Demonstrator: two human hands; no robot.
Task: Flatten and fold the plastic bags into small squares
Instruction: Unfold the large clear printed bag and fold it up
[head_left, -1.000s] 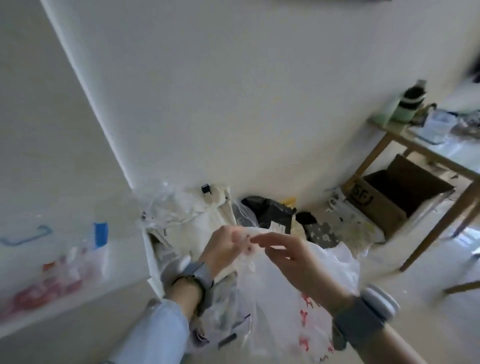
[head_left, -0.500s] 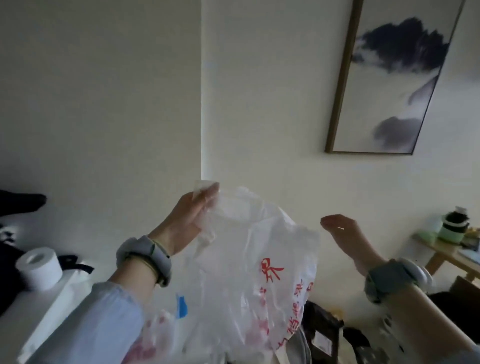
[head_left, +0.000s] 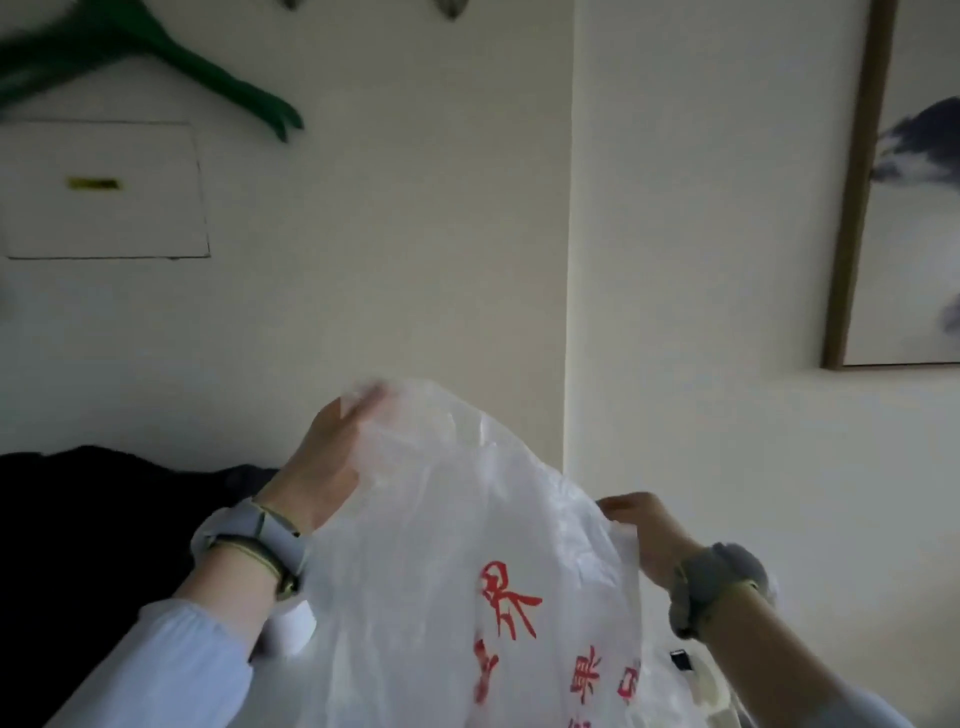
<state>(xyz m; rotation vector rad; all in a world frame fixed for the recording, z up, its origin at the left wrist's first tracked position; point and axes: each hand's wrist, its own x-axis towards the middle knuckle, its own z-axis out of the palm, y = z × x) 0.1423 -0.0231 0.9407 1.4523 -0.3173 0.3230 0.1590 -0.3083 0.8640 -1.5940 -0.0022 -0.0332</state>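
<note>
Left hand (head_left: 324, 467) raised in front of the wall, its fingers and thumb pinching the upper edge of the plastic bag (head_left: 467, 571) — the fingertips show only dimly through the film. Right hand (head_left: 639, 525) lower and to the right, holding the bag's right-hand edge; the fingers lie behind the plastic, so the exact grip cannot be made out, though the film gathers at that point. Each wrist carries a grey band, and a pale blue sleeve (head_left: 171, 665) covers the left forearm.

The bag hangs in the air between the two hands, thin, white and translucent, with red printed characters on its lower half. It is creased and billowed, its lower part running out of the bottom of the picture. It rests on no surface.

Progress, as a judgement: the task is at its very start for this bag. The bag is lifted and is being spread by its edges, but it is not yet flat, no fold has been made, and no finished square is in view. What is left is smoothing it out, folding it down in stages, and then the remaining bags — how many there are cannot be told from here.

Surroundings: a green hanger (head_left: 171, 62) high on the wall, a framed painting (head_left: 904, 208) at right, a dark mass (head_left: 93, 530) at lower left.
</note>
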